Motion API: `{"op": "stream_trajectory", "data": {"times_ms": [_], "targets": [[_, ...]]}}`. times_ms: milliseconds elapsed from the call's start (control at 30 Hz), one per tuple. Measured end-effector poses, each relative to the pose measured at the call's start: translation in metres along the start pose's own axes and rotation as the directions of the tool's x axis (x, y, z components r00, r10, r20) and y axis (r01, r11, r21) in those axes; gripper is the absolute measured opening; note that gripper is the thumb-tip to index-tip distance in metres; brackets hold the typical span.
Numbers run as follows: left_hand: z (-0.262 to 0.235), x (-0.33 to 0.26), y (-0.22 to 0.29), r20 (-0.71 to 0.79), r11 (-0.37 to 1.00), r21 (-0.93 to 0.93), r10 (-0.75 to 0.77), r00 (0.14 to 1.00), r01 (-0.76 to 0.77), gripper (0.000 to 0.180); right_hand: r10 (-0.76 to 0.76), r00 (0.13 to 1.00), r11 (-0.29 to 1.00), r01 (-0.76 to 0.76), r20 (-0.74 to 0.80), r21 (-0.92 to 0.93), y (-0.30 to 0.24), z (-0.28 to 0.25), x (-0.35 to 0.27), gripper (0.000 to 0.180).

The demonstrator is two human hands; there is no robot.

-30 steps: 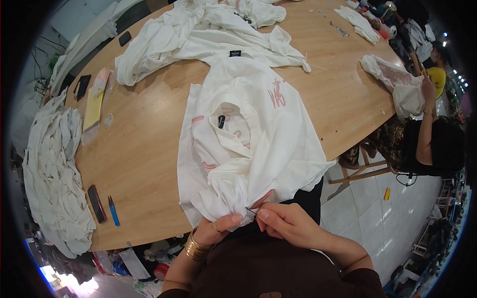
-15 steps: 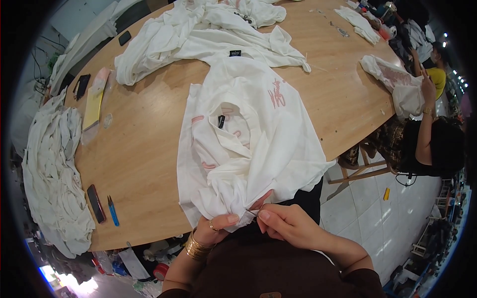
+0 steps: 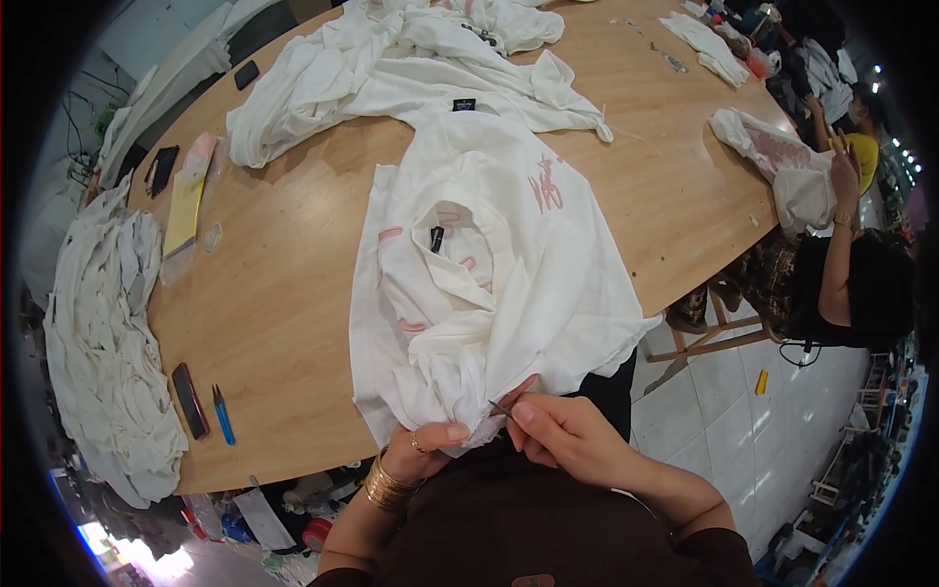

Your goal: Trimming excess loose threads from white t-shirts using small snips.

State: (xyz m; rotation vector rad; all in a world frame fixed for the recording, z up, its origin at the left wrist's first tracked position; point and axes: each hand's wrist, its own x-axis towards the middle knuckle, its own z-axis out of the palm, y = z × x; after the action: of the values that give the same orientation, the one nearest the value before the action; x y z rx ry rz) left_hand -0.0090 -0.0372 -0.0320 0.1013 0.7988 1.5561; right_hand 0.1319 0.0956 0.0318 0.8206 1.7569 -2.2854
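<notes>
A white garment [image 3: 577, 254] with pink embroidery lies across the near part of the table and hangs to its front edge. Its round neck opening shows a small black label. My left hand [image 3: 419, 452], with a ring and gold bangles, pinches the bunched cloth at the garment's near end. Beside it, my right hand [image 3: 567, 435] is closed on a thin dark pointed tool [image 3: 501, 409], whose tip is at the bunched cloth. Most of the tool is hidden by the fingers, so its exact kind cannot be made out.
More white garments [image 3: 323, 83] heap at the far side; another pile [image 3: 103, 342] hangs over the left edge. Blue tweezers [image 3: 223, 416] and a phone [image 3: 190, 401] lie at near left, a yellow pad [image 3: 184, 210] beyond. At right a person [image 3: 841, 264] sits by white cloth [image 3: 773, 161].
My right hand has shifted the pointed tool slightly; its tip now angles upward at the cloth. My left hand keeps its grip on the garment in the same place.
</notes>
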Motion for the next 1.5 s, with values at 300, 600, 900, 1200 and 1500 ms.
{"op": "stream_trajectory", "data": {"times_ms": [300,600,900,1200,1500], "targets": [[0.010,-0.001,0.005,-0.023,1.000,-0.003,0.021,1.000,-0.021,0.066,0.014,1.000,0.997,-0.011,0.026,-0.082,-0.004,0.000,-0.002,0.035],[0.010,-0.003,0.008,-0.035,0.998,0.060,0.031,0.999,-0.029,0.066,0.015,1.000,0.998,-0.014,0.024,-0.067,-0.004,0.003,0.000,0.034],[0.013,-0.004,0.009,-0.038,0.996,0.082,0.033,0.999,-0.030,0.067,-0.002,1.000,0.993,0.001,-0.007,-0.118,0.001,0.005,0.001,0.031],[-0.005,0.002,-0.004,0.019,0.998,-0.054,-0.028,0.999,0.029,0.069,-0.052,0.999,0.985,0.051,-0.002,-0.162,0.001,0.004,0.001,0.030],[-0.006,0.003,-0.006,0.039,0.999,-0.032,-0.018,0.999,0.019,0.069,-0.034,0.999,0.988,0.031,-0.016,-0.152,0.001,0.004,0.001,0.029]]}}
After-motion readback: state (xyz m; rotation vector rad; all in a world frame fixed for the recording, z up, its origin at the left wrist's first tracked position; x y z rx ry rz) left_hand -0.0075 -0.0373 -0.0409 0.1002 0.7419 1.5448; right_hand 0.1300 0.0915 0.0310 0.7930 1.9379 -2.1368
